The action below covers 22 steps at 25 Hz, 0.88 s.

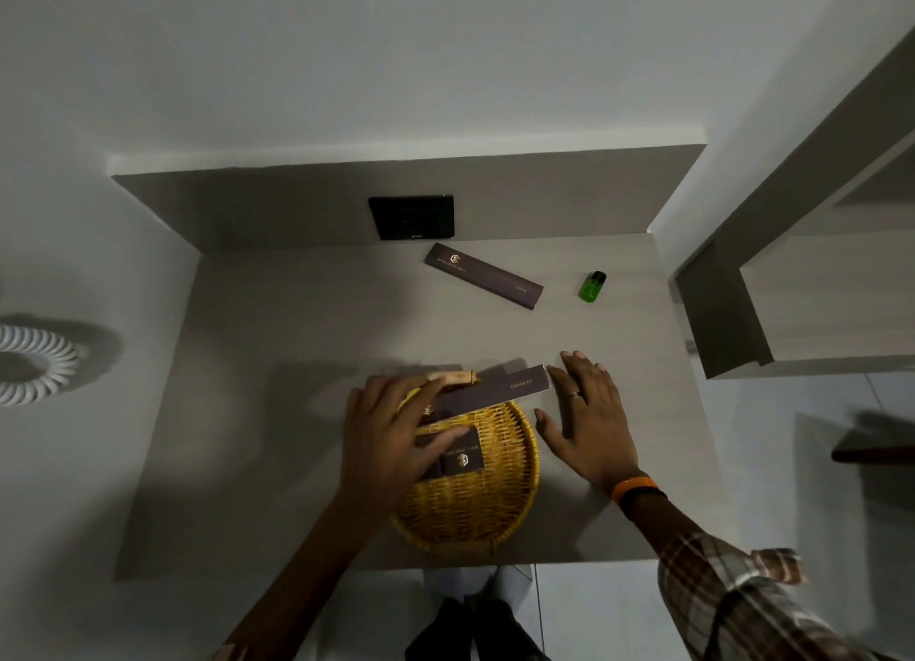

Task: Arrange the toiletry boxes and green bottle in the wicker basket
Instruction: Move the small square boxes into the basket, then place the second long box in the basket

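A round wicker basket [500, 482] sits near the desk's front edge. Across its far rim lies a long dark box marked Dental Kit [500, 389], one end sticking out to the right. My left hand [396, 437] rests flat on that box's left end and on a smaller dark box [460, 457] inside the basket. My right hand [586, 418] is spread open, fingertips touching the Dental Kit box's right end. Another long dark box [482, 275] lies at the back of the desk. A small green bottle [592, 286] stands to its right.
The grey desk [277, 343] fills a wall niche, with a black socket plate [412, 216] on its back panel. A light wooden item [453, 377] lies just behind the basket. A white coiled object [34, 363] is at the far left; shelving stands at the right.
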### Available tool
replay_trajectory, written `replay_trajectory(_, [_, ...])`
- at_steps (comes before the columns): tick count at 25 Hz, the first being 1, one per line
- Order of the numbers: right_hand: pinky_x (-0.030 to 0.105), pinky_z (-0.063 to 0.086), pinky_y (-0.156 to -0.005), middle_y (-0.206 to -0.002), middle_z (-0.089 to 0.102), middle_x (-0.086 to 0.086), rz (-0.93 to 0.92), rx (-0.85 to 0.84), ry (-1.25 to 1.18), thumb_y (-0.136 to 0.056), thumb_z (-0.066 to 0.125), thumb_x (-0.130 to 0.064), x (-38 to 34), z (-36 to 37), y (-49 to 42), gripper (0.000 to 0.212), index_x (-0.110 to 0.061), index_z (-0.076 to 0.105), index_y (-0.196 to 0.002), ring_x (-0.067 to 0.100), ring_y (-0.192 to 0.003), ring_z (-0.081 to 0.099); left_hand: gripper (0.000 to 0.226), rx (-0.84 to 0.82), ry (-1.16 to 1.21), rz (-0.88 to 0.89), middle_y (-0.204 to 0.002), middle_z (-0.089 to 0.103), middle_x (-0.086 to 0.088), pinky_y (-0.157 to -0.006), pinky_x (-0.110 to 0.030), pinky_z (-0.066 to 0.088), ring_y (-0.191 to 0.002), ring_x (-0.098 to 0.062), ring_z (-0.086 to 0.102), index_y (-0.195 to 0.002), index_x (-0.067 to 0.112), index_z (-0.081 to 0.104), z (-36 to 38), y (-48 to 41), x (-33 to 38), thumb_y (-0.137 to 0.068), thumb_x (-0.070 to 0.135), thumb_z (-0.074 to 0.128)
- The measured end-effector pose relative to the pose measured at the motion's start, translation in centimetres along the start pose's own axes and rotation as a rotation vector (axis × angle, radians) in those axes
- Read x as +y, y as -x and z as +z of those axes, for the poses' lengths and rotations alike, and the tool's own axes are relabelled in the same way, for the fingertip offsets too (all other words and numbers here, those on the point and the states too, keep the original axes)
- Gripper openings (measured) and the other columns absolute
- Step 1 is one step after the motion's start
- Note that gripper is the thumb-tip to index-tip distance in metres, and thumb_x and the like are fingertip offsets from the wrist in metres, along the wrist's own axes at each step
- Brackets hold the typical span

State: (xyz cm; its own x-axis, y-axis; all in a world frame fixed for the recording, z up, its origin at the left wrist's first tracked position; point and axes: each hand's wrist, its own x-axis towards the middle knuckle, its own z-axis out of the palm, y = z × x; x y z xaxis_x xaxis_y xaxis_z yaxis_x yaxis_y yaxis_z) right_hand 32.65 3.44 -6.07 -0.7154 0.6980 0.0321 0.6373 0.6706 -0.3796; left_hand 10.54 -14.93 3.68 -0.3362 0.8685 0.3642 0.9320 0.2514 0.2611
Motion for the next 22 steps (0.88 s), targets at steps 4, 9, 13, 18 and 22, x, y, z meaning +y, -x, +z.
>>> replay_trajectory(4, [0.051,0.021,-0.122,-0.161,0.031,0.009,0.006,-0.005,-0.007,-0.091,0.052,-0.058,-0.2,-0.2,0.0,0.07,-0.018,0.042,-0.147,0.025,-0.151,0.022,0.046,0.081,0.066,0.011,-0.113,0.066,-0.003,-0.083,-0.037,0.044,-0.106,-0.023,0.055,-0.12,0.018,0.067,0.5,-7.4,-1.8,-0.083,0.045,0.072])
replay_trajectory(9, [0.052,0.024,-0.121,-0.162,0.03,0.006,0.031,-0.007,-0.012,-0.09,0.051,-0.061,0.2,0.3,-0.1,0.071,-0.021,0.041,-0.148,0.024,-0.151,0.022,0.046,-0.189,0.172,0.089,-0.122,0.062,-0.009,-0.093,-0.048,0.048,-0.114,-0.028,0.054,-0.127,0.011,0.061,8.1,-15.7,-4.0,-0.083,0.023,0.073])
replay_trajectory(13, [0.051,0.023,-0.122,-0.162,0.029,0.005,0.042,-0.013,-0.002,-0.09,0.049,-0.063,0.3,0.6,-0.3,0.072,-0.023,0.04,-0.148,0.023,-0.151,0.022,0.055,-0.405,0.101,0.24,-0.126,0.061,-0.012,-0.098,-0.049,0.046,-0.118,-0.033,0.054,-0.125,0.012,0.064,13.2,-20.1,-6.1,-0.073,0.004,0.076])
replay_trajectory(18, [0.05,0.021,-0.123,-0.162,0.029,0.005,0.039,-0.02,-0.009,-0.09,0.051,-0.06,0.3,0.4,-0.4,0.071,-0.022,0.041,-0.148,0.022,-0.151,0.021,0.041,-0.52,0.092,0.285,-0.112,0.064,-0.012,-0.088,-0.044,0.051,-0.104,-0.033,0.059,-0.117,0.013,0.069,13.9,-22.3,-6.5,-0.078,0.003,0.07])
replay_trajectory(22, [0.049,0.021,-0.122,-0.161,0.032,0.007,0.031,-0.009,-0.004,-0.089,0.055,-0.057,0.1,0.2,-0.3,0.07,-0.019,0.044,-0.146,0.023,-0.151,0.023,0.051,-0.429,0.265,0.096,-0.117,0.061,-0.013,-0.091,-0.035,0.045,-0.108,-0.03,0.055,-0.126,0.008,0.063,8.9,-20.8,-4.8,-0.077,0.011,0.077])
